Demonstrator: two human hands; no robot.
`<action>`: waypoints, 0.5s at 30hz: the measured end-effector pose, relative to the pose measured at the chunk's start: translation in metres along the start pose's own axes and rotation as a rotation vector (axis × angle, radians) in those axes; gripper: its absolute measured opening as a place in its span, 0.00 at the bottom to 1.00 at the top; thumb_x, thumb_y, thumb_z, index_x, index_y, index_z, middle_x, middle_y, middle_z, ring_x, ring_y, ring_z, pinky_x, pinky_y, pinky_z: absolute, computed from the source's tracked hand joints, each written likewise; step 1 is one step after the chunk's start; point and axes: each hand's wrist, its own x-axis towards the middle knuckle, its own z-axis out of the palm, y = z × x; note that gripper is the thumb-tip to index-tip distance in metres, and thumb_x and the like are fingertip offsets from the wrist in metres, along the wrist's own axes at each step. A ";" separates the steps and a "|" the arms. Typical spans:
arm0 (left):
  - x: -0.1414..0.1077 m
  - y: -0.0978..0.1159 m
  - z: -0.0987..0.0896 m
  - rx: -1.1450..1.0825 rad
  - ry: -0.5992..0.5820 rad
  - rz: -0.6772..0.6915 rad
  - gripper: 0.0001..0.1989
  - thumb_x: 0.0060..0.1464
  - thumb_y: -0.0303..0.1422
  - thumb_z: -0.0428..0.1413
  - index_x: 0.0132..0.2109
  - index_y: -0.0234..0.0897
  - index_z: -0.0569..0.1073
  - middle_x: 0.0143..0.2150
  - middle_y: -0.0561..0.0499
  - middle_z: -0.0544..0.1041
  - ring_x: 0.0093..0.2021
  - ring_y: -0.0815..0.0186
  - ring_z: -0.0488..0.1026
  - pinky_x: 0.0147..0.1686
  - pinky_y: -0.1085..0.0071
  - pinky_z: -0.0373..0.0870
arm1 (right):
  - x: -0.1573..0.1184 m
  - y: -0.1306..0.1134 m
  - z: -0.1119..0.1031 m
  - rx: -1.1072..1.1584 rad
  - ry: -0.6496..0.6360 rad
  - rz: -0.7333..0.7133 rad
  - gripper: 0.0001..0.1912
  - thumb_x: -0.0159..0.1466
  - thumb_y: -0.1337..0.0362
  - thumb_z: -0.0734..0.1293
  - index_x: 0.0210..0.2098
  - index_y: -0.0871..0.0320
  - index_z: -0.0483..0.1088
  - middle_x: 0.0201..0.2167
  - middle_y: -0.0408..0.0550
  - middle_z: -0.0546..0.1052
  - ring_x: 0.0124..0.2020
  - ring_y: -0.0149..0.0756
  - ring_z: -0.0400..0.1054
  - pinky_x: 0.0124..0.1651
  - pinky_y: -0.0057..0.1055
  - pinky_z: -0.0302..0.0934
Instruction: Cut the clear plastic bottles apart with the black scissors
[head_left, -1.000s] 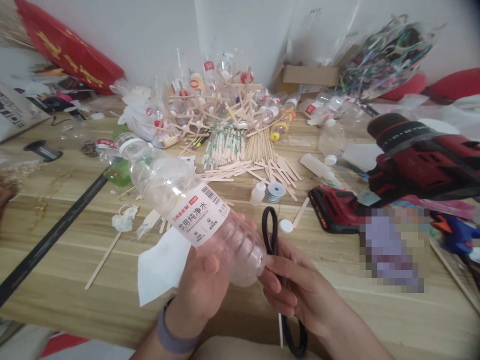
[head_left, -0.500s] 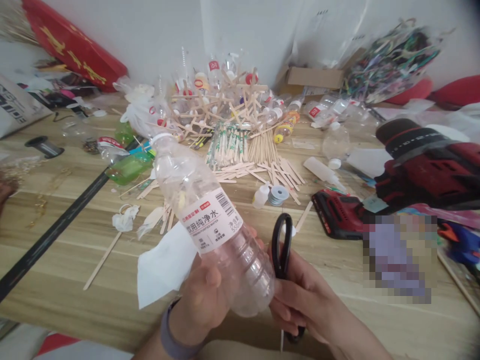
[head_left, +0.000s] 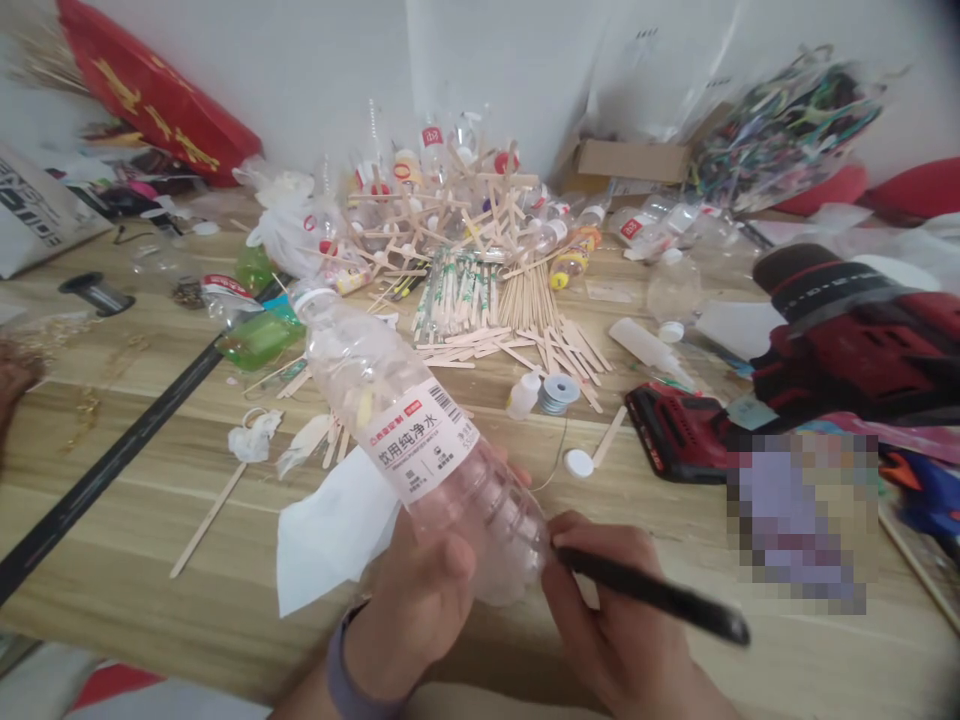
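Observation:
A clear plastic water bottle point(head_left: 360, 360) with a white label lies tilted in my left hand point(head_left: 424, 590), its capped neck pointing up and away to the left. My fingers wrap round its lower half. At the bottle's base, my right hand point(head_left: 619, 610) is closed round a pair of scissors point(head_left: 660, 595). Their black handles show edge-on and stick out to the right; the blades are hidden by my fingers and the bottle's end. A white sheet of paper point(head_left: 330, 530) lies on the table just left of the bottle.
Wooden sticks point(head_left: 465, 290) and several bottles are heaped at the back. A red and black power drill point(head_left: 847, 340) stands on the right. A wire spool point(head_left: 560, 393) and a white cap point(head_left: 579, 463) lie mid-table. Another person's hand point(head_left: 15, 380) shows at the left edge.
My right hand has turned the scissors from upright to nearly level, handles now to the right, bringing it against the bottle's base. The white cap on the table has come into clear view.

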 end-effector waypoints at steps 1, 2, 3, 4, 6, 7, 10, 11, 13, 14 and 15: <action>0.001 0.001 0.001 0.003 -0.022 0.001 0.22 0.48 0.42 0.70 0.51 0.48 0.81 0.48 0.53 0.83 0.49 0.62 0.79 0.52 0.70 0.74 | -0.001 -0.003 0.001 0.051 0.020 0.113 0.08 0.67 0.71 0.65 0.43 0.53 0.63 0.29 0.43 0.72 0.26 0.33 0.68 0.27 0.27 0.63; 0.002 0.001 0.001 0.001 -0.039 0.007 0.21 0.48 0.40 0.70 0.50 0.48 0.81 0.48 0.53 0.82 0.49 0.62 0.78 0.52 0.69 0.74 | -0.001 -0.006 0.001 0.140 0.035 0.260 0.05 0.69 0.66 0.66 0.41 0.54 0.63 0.27 0.42 0.71 0.24 0.32 0.66 0.25 0.26 0.61; 0.003 0.002 0.002 -0.006 -0.050 0.014 0.20 0.48 0.40 0.70 0.50 0.48 0.81 0.49 0.53 0.82 0.49 0.61 0.78 0.52 0.69 0.74 | 0.000 -0.011 0.001 0.265 0.036 0.427 0.09 0.69 0.60 0.68 0.38 0.55 0.63 0.24 0.40 0.68 0.21 0.30 0.62 0.23 0.25 0.58; 0.003 0.002 0.002 -0.013 -0.057 0.023 0.19 0.48 0.39 0.70 0.49 0.48 0.81 0.51 0.53 0.81 0.49 0.61 0.78 0.51 0.69 0.73 | 0.002 -0.015 0.000 0.413 0.021 0.591 0.15 0.69 0.53 0.69 0.36 0.55 0.61 0.22 0.37 0.65 0.19 0.27 0.58 0.21 0.23 0.55; 0.004 0.003 0.003 -0.020 -0.048 0.036 0.19 0.47 0.39 0.70 0.48 0.50 0.80 0.51 0.54 0.80 0.50 0.61 0.77 0.52 0.69 0.73 | 0.008 -0.022 -0.001 0.694 -0.041 0.827 0.24 0.64 0.44 0.71 0.34 0.54 0.59 0.19 0.34 0.61 0.17 0.24 0.52 0.20 0.21 0.50; 0.003 0.003 0.003 -0.020 -0.048 0.037 0.19 0.47 0.39 0.69 0.48 0.50 0.80 0.51 0.54 0.80 0.49 0.61 0.77 0.52 0.68 0.73 | 0.011 -0.024 -0.003 0.807 -0.084 0.892 0.26 0.61 0.43 0.73 0.34 0.54 0.58 0.19 0.33 0.61 0.17 0.22 0.51 0.20 0.20 0.50; 0.003 0.002 0.000 -0.022 -0.049 0.035 0.21 0.48 0.39 0.69 0.50 0.51 0.77 0.49 0.53 0.79 0.48 0.58 0.77 0.50 0.63 0.75 | 0.019 -0.024 -0.006 1.049 -0.191 0.984 0.26 0.59 0.47 0.77 0.37 0.55 0.60 0.18 0.32 0.62 0.16 0.20 0.47 0.20 0.17 0.49; 0.003 0.001 -0.001 -0.024 -0.052 0.035 0.22 0.47 0.39 0.69 0.51 0.52 0.77 0.49 0.53 0.79 0.48 0.58 0.77 0.49 0.62 0.76 | 0.021 -0.022 -0.006 1.118 -0.220 0.993 0.25 0.59 0.49 0.77 0.38 0.55 0.61 0.18 0.31 0.63 0.16 0.19 0.45 0.19 0.17 0.48; 0.003 -0.001 -0.004 -0.025 -0.062 0.046 0.24 0.46 0.39 0.69 0.51 0.54 0.75 0.50 0.53 0.78 0.48 0.58 0.77 0.48 0.62 0.76 | 0.022 -0.017 -0.007 1.244 -0.267 1.003 0.22 0.60 0.54 0.76 0.41 0.55 0.62 0.17 0.31 0.63 0.14 0.18 0.41 0.17 0.16 0.47; 0.004 -0.002 -0.005 -0.023 -0.065 0.054 0.25 0.45 0.40 0.70 0.51 0.54 0.75 0.50 0.53 0.77 0.48 0.58 0.77 0.48 0.62 0.76 | 0.022 -0.014 -0.007 1.300 -0.289 1.007 0.20 0.61 0.56 0.76 0.42 0.55 0.62 0.17 0.30 0.64 0.13 0.18 0.40 0.16 0.15 0.47; 0.004 -0.003 -0.006 -0.017 -0.067 0.060 0.26 0.44 0.40 0.70 0.52 0.54 0.74 0.49 0.53 0.77 0.48 0.57 0.76 0.48 0.62 0.76 | 0.022 -0.011 -0.007 1.353 -0.312 1.015 0.19 0.61 0.58 0.75 0.42 0.55 0.62 0.17 0.30 0.64 0.12 0.17 0.39 0.15 0.15 0.46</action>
